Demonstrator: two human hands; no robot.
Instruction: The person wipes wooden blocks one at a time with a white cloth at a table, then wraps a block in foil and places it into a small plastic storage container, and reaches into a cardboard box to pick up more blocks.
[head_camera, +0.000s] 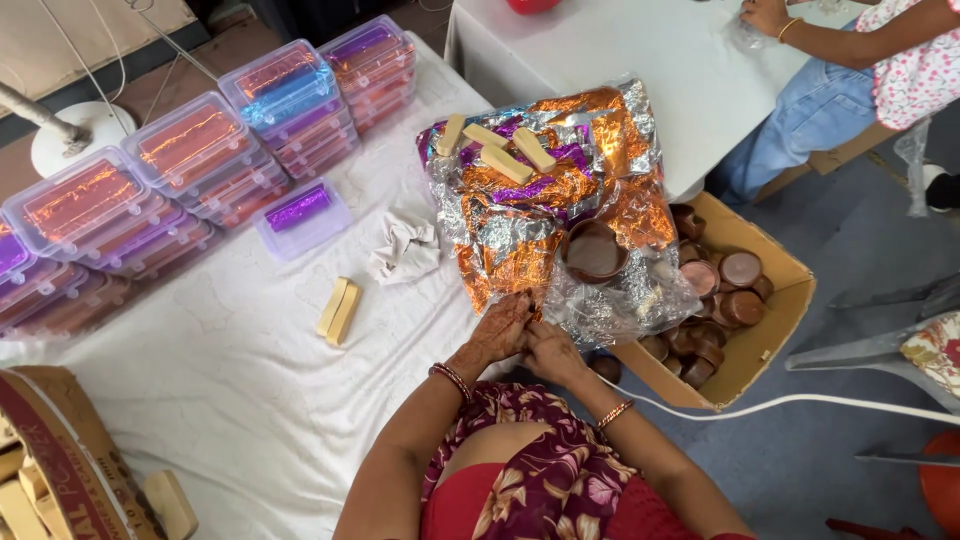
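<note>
1. Head view: the left hand (503, 325) and the right hand (552, 352) are seen pressed together at the table edge, fingers closed on the near corner of a crumpled stack of foil wrappers (545, 200); whether anything else is pinched between them cannot be told.
2. The foil stack, orange, silver and purple, is spread away from the grip, its long axis running from the hands toward the far table; both hands are equally near its corner.
3. A brown round cup (594, 250) is seen on the foil just beyond the right hand, and four pale wooden blocks (495, 148) lie at the far end of the foil.
4. Right of the grip, an open cardboard box (775, 300) of brown round cups is placed below the table edge.
5. Left of the grip, two wooden blocks (339, 310), a crumpled white cloth (404, 247) and stacked clear plastic boxes (190, 150) with orange and purple contents are laid on the white tablecloth (230, 380).
</note>
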